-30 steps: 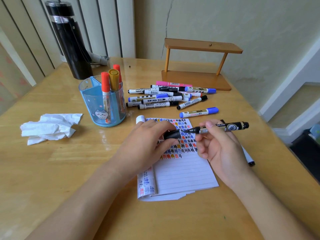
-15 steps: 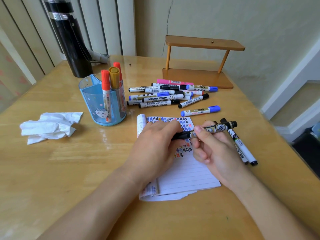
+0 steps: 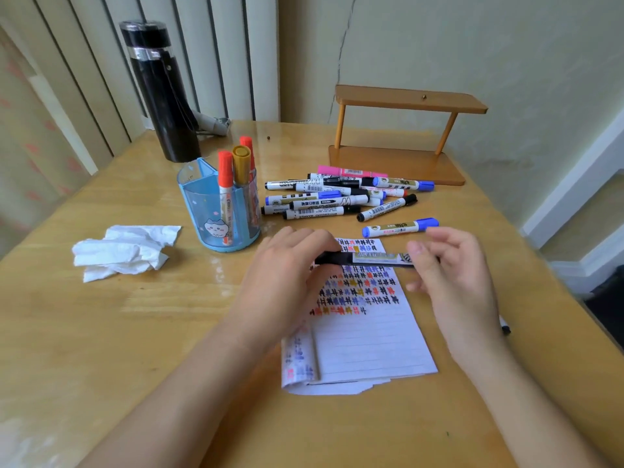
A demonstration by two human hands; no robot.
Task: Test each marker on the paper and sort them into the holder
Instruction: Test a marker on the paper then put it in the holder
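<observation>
Left hand [image 3: 287,271] grips black labelled plastic marker [image 3: 374,257] at its cap end, right hand [image 3: 456,275] pinches the barrel, level over white lined paper [image 3: 364,342]; I judge cap being pressed home.

Your left hand [image 3: 287,268] grips the cap end of a black marker with a pale label [image 3: 371,258]. Your right hand [image 3: 456,271] pinches the other end, blurred. The marker is level over the white lined paper [image 3: 368,342], whose top rows are full of coloured test marks. A blue translucent plastic holder [image 3: 202,211] stands left of the paper, holding two orange-capped markers [image 3: 225,173] and one gold-capped marker [image 3: 241,163]. A loose pile of mixed markers [image 3: 331,197] lies behind the paper. A single blue-capped white marker [image 3: 400,227] lies apart from it, near your right hand. A crumpled white tissue [image 3: 125,249] sits far left on the wooden table [image 3: 135,332].
</observation>
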